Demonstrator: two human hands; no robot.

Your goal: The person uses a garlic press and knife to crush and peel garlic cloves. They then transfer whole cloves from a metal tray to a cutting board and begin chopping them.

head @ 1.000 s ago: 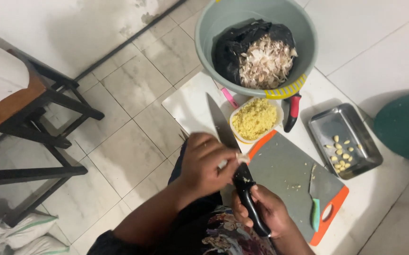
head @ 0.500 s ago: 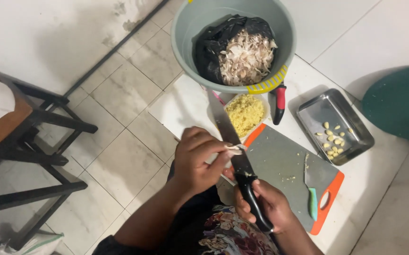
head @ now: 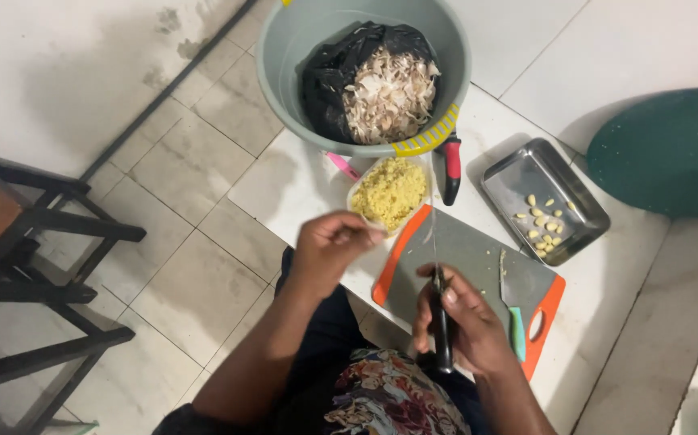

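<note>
One package is seen: a crumpled black plastic bag [head: 341,76], opened inside the grey bucket [head: 284,48] and filled with pale papery peelings [head: 389,93].

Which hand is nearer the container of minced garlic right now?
Left. The left hand hovers just beside the container of minced garlic, at its lower left edge. The right hand is lower down over the cutting board, gripping the knife.

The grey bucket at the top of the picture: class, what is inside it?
Inside the grey bucket lies a black plastic bag, open, holding a heap of pale, papery peelings. The bag and heap cover the bucket's bottom, so whatever lies under them cannot be seen.
</note>
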